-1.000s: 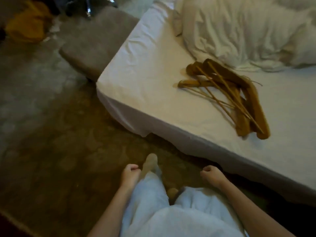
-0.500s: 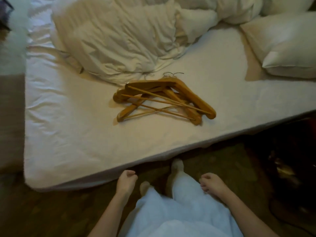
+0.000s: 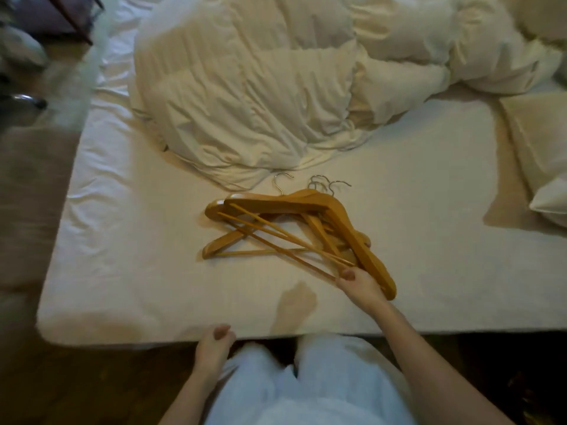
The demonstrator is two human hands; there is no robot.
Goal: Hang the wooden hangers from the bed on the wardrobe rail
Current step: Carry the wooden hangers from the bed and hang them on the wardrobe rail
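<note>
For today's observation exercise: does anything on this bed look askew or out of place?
Yes. The wooden hangers lie in a crossed, tangled pile on the sheet, bars at odd angles, hooks toward the crumpled duvet. The right hand grips their near ends; the left hand is empty.

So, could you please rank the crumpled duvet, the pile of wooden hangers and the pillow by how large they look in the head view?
1. Duvet, clearly largest.
2. and 3. Hangers and pillow: unsure, the pillow is cut off by the frame edge.
</note>
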